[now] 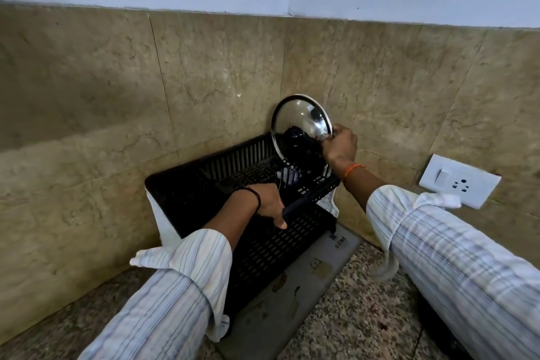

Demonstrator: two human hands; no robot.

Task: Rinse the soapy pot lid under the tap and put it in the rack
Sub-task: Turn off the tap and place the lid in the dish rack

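The glass pot lid [295,114] with a steel rim and a black knob stands on edge at the far right end of the black plastic rack [263,245], leaning towards the corner of the wall. My right hand [340,145] grips the lid's right rim. My left hand [270,203] is closed around a dark handle that lies across the rack's front rim. The tap is out of sight.
The rack sits on a grey mat [295,286] on a speckled stone counter [350,316], pushed into a corner of beige marble walls. A white switch and socket plate [460,181] is on the right wall. White cloth [163,222] shows under the rack.
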